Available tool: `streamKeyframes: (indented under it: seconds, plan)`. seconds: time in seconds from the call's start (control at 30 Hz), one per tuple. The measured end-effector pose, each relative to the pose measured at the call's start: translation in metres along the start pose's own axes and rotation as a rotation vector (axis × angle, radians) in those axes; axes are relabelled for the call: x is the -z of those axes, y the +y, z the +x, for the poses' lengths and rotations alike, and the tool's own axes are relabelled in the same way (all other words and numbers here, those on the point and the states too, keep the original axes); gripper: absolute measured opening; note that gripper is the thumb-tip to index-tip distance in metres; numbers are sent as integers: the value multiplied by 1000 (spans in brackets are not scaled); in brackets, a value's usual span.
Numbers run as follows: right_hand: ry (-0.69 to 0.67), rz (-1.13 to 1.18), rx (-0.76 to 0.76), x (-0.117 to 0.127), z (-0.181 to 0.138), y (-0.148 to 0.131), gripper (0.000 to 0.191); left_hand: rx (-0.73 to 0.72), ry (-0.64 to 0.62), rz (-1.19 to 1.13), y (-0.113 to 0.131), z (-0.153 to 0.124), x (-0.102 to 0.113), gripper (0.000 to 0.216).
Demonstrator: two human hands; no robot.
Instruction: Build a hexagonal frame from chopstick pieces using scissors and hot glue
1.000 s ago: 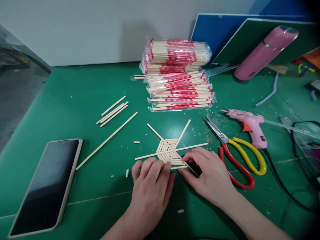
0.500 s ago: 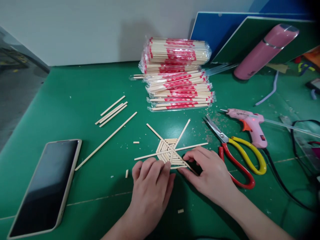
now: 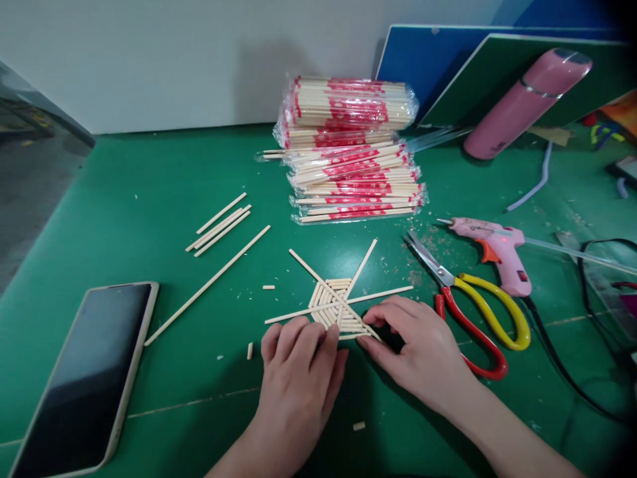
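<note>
A small web of short wooden sticks [image 3: 334, 300] glued across three long crossed sticks lies flat on the green table [image 3: 149, 172]. My left hand [image 3: 298, 375] rests on its near edge, fingers together and pressing down on the sticks. My right hand [image 3: 413, 348] sits at the web's lower right, thumb and forefinger pinching a short stick [image 3: 359, 334] against the web.
A phone [image 3: 82, 375] lies at the near left. Loose sticks [image 3: 219, 226] and one long stick [image 3: 209, 284] lie left of centre. Wrapped chopstick bundles [image 3: 351, 149] are stacked behind. Scissors [image 3: 472, 312], a pink glue gun [image 3: 492, 249] with its black cord, and a pink bottle [image 3: 527, 103] are on the right.
The view has shifted a little. My right fingers have drawn slightly closer to the web's lower right edge; my left hand stays pressed on it.
</note>
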State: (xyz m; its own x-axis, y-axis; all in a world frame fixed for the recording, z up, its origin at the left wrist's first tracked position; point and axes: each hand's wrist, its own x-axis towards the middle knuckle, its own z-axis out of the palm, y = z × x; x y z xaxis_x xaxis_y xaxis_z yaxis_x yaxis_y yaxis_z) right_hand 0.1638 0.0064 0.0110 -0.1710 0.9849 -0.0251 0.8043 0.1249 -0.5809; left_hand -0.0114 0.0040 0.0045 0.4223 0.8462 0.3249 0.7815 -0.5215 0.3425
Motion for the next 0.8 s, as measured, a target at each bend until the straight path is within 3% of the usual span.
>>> streamKeyframes:
  seconds: [0.8]
  plan:
    - [-16, -69, 56, 2, 4, 1, 13, 10, -14, -42, 0, 4, 2, 15]
